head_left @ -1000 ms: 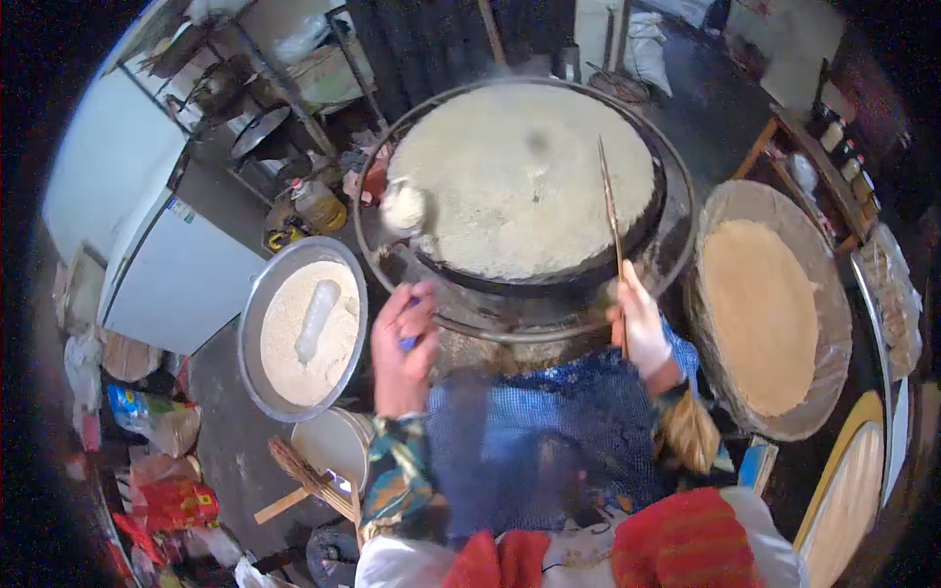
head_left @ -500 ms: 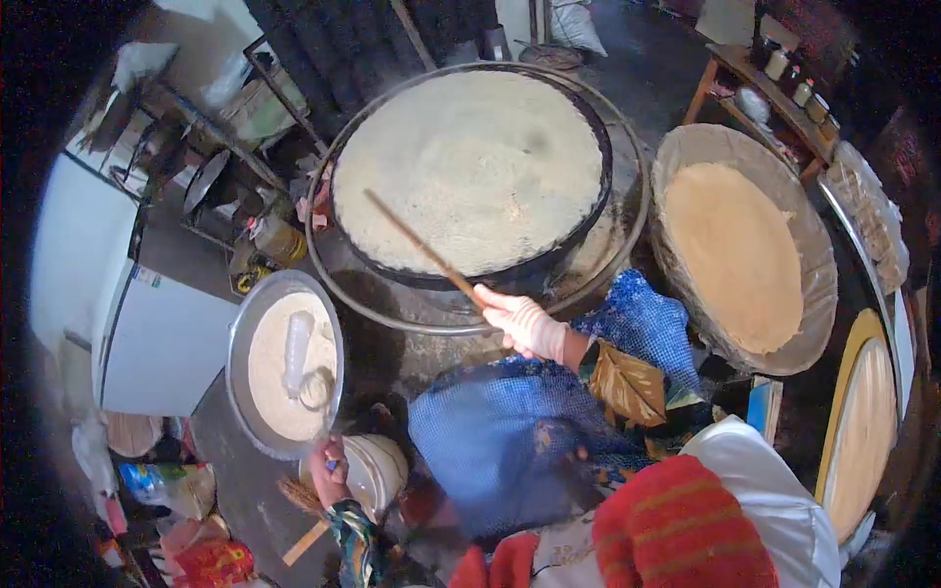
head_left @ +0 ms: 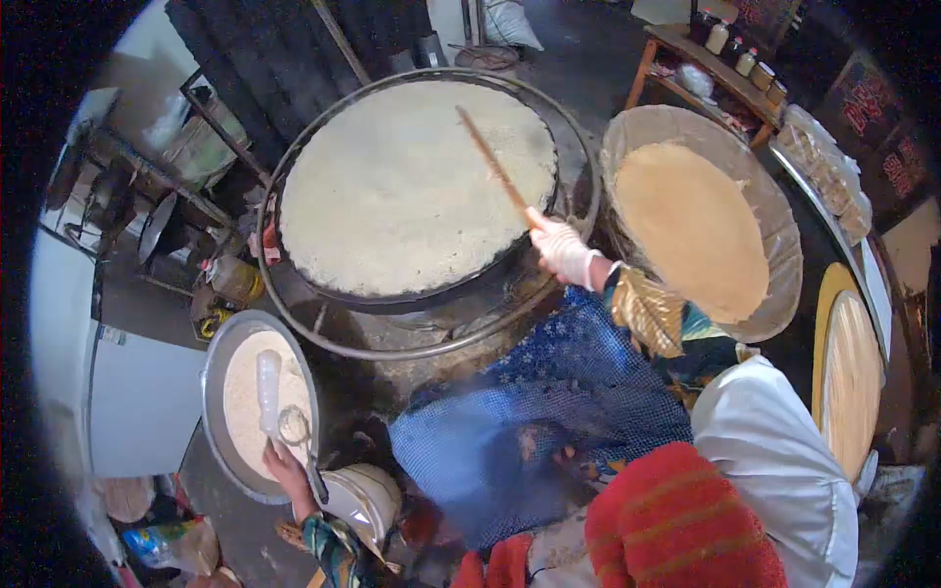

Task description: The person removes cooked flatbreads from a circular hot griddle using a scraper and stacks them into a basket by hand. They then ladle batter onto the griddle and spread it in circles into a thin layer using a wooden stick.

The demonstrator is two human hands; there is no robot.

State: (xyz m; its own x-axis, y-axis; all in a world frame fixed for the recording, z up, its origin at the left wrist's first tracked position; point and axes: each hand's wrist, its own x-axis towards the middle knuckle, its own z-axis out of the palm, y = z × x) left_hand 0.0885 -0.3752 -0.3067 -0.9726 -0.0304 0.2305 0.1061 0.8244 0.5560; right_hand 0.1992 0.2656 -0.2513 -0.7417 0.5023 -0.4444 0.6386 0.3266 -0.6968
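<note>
My right hand (head_left: 565,247), in a pale glove, is closed around the lower end of a wooden stick (head_left: 493,165). The stick slants over a wide, pale sheet of batter (head_left: 392,186) on a large round griddle (head_left: 412,297). My left hand (head_left: 286,474) is at the near rim of a metal basin (head_left: 211,397), fingers stretched toward the near end of a clear plastic bottle (head_left: 267,382). The bottle lies in the basin's pale batter (head_left: 245,377). Beside it rests a ladle (head_left: 293,423), its dark handle leaning over the rim next to my left hand.
A plastic-lined basket (head_left: 627,132) with a stack of tan flat sheets (head_left: 691,230) stands right of the griddle. A round wooden board (head_left: 851,377) leans at far right. A white bucket (head_left: 368,495) sits below the basin. Jars line a wooden shelf (head_left: 676,44) behind.
My left hand has let go of the ladle handle and moved to the bottle's near end. My right hand has swung the stick rightward across the griddle. The camera view has shifted right.
</note>
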